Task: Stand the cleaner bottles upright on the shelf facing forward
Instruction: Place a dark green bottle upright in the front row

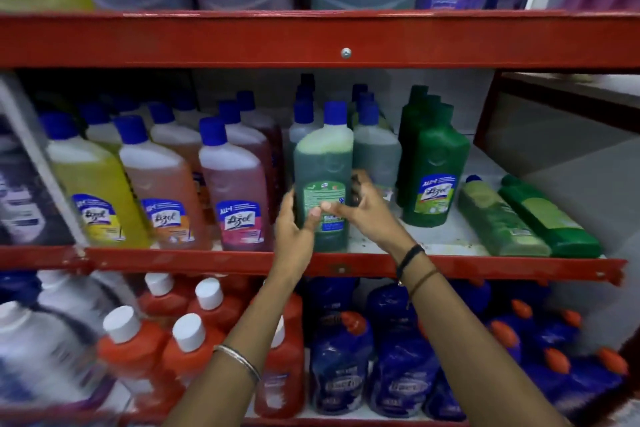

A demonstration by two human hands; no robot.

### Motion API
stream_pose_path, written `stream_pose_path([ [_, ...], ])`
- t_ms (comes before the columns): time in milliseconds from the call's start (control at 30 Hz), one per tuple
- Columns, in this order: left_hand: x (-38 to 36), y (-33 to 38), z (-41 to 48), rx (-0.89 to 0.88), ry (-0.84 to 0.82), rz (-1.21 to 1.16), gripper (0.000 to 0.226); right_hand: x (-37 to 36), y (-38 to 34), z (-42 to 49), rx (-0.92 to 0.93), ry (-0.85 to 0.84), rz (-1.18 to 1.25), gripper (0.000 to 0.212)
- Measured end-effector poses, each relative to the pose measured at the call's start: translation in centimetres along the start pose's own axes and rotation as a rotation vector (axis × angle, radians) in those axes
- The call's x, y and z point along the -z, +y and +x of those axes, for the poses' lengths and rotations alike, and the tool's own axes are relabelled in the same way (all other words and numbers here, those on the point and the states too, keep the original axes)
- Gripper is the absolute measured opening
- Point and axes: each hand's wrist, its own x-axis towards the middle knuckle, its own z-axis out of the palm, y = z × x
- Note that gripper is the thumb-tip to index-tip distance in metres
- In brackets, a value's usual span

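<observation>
The cleaner bottles on the red shelf (346, 265) mostly stand in rows, but two green ones (530, 218) lie flat at the right end, and the green bottle (323, 177) I have upright at the front edge shows its back label, so it still needs turning. My left hand (294, 222) and right hand (360, 208) clasp it low on either side, fingers curled around it. Judging by that, a hasty twist could tip it off the edge or knock the pink bottle (235, 191) just beside it.
</observation>
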Motion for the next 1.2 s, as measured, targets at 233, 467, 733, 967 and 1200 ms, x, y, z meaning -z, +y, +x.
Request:
stream_pose_path([
  [233, 0.7, -2.0, 1.3, 0.022, 0.023, 0.058, 0.050, -1.5, 1.5, 0.9, -0.003, 0.077, -0.088, 0.057],
  [467, 0.9, -2.1, -0.1, -0.072, 0.158, 0.153, 0.034, -1.7, 1.0, 0.0, 0.004, 0.212, -0.187, 0.052],
  [733, 0.5, -1.9, -1.6, -0.180, 0.136, 0.154, 0.019, -3.9, 0.1, 0.7, 0.003, 0.203, -0.466, 0.076],
  [967, -0.4, -1.7, 0.1, 0.018, -0.061, 0.401, 0.087, -0.8, 0.5, 1.8, 0.011, -0.099, 0.063, 0.042],
  [1200, -0.6, -1.9, 0.7, 0.034, 0.044, 0.623, 0.089, 0.3, 0.3, 3.3, 0.044, -0.112, -0.116, 0.029],
])
